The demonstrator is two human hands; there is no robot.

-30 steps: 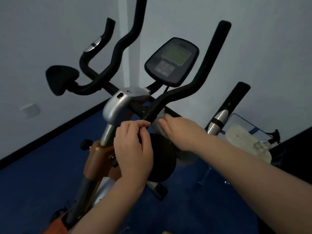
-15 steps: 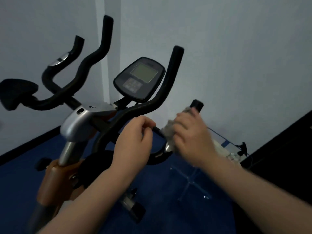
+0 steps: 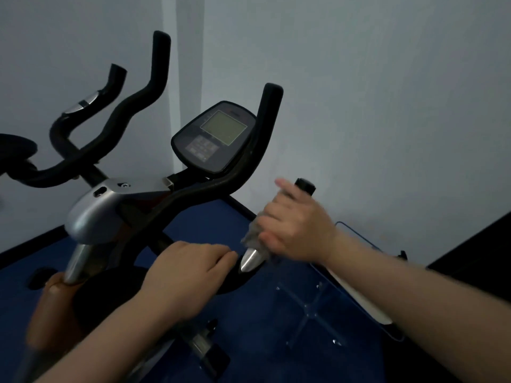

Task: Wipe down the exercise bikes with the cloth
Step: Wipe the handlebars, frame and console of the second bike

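While we look down from the head camera, we see an exercise bike point(image 3: 110, 214) with black handlebars standing on a blue floor point(image 3: 257, 327) near a pale wall point(image 3: 387, 92). Our right hand point(image 3: 297, 230) is curled round the right-hand grip point(image 3: 304, 186) of the bike, with a grey cloth point(image 3: 253, 233) bunched between the fingers and the bar; the cloth sticks out on the left side of the hand, just above a silver sensor plate point(image 3: 250, 259) on that grip. The black tip of the grip shows above the knuckles. Our left hand point(image 3: 188, 275) lies on the lower bend of the same bar, just left of the silver plate, its fingers bent over the bar; we cannot tell how firmly they hold it. Between the two tall handlebar horns sits a dark console point(image 3: 214, 139) with a greenish screen and a keypad, tilted toward us. A silver housing point(image 3: 96, 214) caps the stem below it, and an orange-brown frame part point(image 3: 49, 308) shows lower left. At lower right, beside the bike, a clear stand point(image 3: 309, 313) and a white board point(image 3: 365, 302) rest on the floor.
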